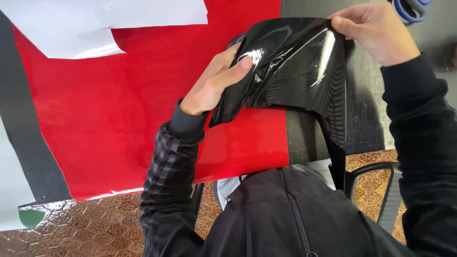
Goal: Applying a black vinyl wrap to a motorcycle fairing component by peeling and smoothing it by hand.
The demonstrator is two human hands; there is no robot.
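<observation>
A glossy black sheet is lifted off the table, curved and creased, with a narrow strip hanging down toward my lap. My left hand grips its left edge, thumb pressed on the shiny face. My right hand pinches its upper right corner. Both arms wear dark sleeves. Under the black sheet lies a large glossy red sheet spread over the table.
A white sheet overlaps the red one at the top left. The dark table surface shows at the right. Blue scissor handles lie at the top right. A chair armrest and patterned brown floor are below.
</observation>
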